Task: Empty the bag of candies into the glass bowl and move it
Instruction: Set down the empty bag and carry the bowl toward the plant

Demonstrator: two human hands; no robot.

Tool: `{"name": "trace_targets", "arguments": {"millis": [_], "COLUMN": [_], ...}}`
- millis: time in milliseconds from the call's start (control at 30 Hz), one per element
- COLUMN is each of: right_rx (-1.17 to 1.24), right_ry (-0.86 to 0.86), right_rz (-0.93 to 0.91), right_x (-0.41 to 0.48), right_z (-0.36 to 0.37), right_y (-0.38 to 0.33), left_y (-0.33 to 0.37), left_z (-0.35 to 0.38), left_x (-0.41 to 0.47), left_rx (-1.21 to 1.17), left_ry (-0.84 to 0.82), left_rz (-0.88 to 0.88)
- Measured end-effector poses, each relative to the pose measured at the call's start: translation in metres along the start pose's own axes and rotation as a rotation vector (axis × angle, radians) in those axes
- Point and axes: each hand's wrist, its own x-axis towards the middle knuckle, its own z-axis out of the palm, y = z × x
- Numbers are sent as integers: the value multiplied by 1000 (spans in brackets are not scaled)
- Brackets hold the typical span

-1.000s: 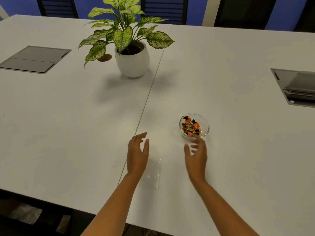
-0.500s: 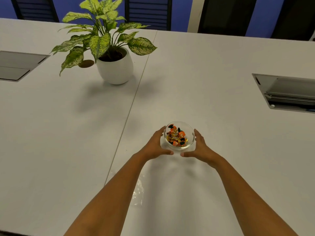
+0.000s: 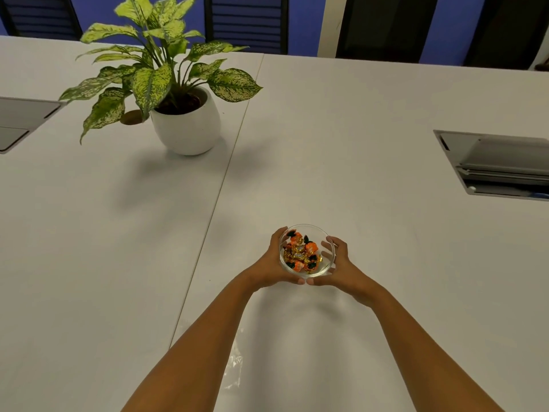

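Observation:
A small glass bowl (image 3: 323, 267) holds several orange, gold and dark wrapped candies (image 3: 301, 252). My left hand (image 3: 271, 267) cups its left side and my right hand (image 3: 341, 267) cups its right side, thumbs meeting under its near edge. The bowl appears raised slightly off the white table (image 3: 356, 144). The clear plastic bag (image 3: 234, 367) lies flat and empty on the table between my forearms, partly hidden by my left arm.
A potted plant in a white pot (image 3: 187, 126) stands at the far left. Grey cable hatches sit in the table at the left edge (image 3: 20, 123) and at the right (image 3: 499, 165). Chairs line the far side.
Both hands moved from the empty bag to the bowl and closed around its sides. The bowl now sits higher in their grasp, with the thumbs together under it.

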Motion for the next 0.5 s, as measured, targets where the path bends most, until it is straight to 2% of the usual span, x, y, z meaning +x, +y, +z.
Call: {"name": "trace_targets", "arguments": {"millis": [267, 500], "right_rx": [13, -27], "right_ry": [-7, -18], "right_rz": [-15, -108], "right_x": [9, 40], "right_z": [-5, -17], "right_y": [-4, -56], "left_y": [4, 39], "left_z": [-9, -49], "left_x": [8, 26], "left_rx": [-21, -62], "left_ry": [3, 60], "left_rz": [9, 98]}}
